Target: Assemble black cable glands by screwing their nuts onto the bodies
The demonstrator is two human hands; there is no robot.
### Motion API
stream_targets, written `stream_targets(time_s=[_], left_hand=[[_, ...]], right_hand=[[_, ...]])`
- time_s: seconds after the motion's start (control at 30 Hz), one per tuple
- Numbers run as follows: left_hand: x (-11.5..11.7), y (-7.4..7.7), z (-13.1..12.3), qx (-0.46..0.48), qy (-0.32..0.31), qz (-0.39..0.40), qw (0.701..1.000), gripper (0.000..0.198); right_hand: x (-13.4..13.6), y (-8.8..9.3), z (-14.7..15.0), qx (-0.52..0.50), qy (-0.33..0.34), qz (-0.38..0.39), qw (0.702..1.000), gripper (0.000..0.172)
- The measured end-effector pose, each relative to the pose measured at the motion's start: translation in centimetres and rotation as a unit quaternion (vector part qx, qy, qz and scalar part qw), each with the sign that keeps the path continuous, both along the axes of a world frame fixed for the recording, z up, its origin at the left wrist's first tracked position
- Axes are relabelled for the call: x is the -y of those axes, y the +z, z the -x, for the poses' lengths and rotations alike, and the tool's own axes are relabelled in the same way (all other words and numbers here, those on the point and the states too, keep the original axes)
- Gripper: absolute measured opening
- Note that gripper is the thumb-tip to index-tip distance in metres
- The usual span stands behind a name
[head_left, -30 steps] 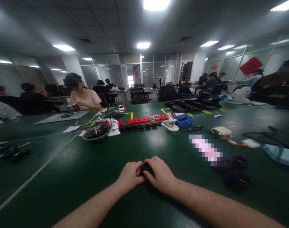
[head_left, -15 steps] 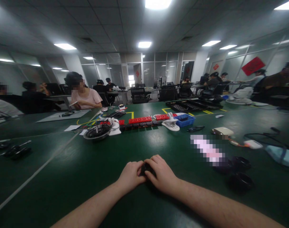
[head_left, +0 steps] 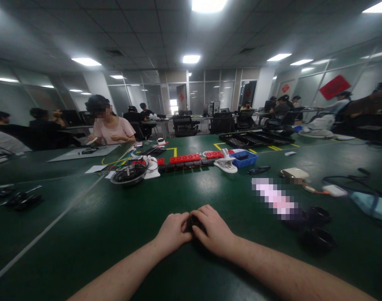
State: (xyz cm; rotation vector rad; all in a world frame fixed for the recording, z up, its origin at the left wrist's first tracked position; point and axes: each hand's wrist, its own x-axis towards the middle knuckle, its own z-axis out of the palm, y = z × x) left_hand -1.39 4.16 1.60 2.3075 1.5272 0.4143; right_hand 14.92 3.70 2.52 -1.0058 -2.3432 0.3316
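My left hand (head_left: 173, 231) and my right hand (head_left: 213, 230) rest together on the green table (head_left: 93, 225) near its front edge. Both are curled round a small black object (head_left: 192, 222) held between them; only a sliver of it shows and I cannot make out what it is. The fingers of both hands are closed over it.
Black round parts (head_left: 318, 228) lie to the right. Further back stand a bowl of cables (head_left: 128, 174), red strips (head_left: 186, 158), a white clamp (head_left: 225, 164) and a blue tray (head_left: 243, 158). Black tools (head_left: 17, 198) lie at the left. People sit at the tables behind.
My hands have hardly moved; they stay closed on the black object. The view has shifted very slightly.
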Motion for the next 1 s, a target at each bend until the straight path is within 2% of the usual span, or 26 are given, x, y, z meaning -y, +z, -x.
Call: stream_targets(time_s=[0.17,0.43,0.63,1.0], left_hand=[[-0.01,0.09,-0.06,-0.001,0.002,-0.002,1.000,0.017],[-0.21,-0.56,0.15,-0.006,0.007,-0.002,1.000,0.012],[-0.37,-0.73,0.23,-0.019,0.012,0.003,1.000,0.014],[-0.26,-0.64,0.15,0.001,0.000,-0.015,1.000,0.016]], right_hand=[[0.00,0.04,0.00,0.000,0.005,0.001,1.000,0.027],[0.27,0.35,-0.04,-0.002,0.024,0.007,1.000,0.028],[0.76,0.38,-0.04,-0.008,0.049,-0.013,0.999,0.018],[0.60,-0.17,-0.17,-0.019,0.036,-0.037,0.998,0.016]])
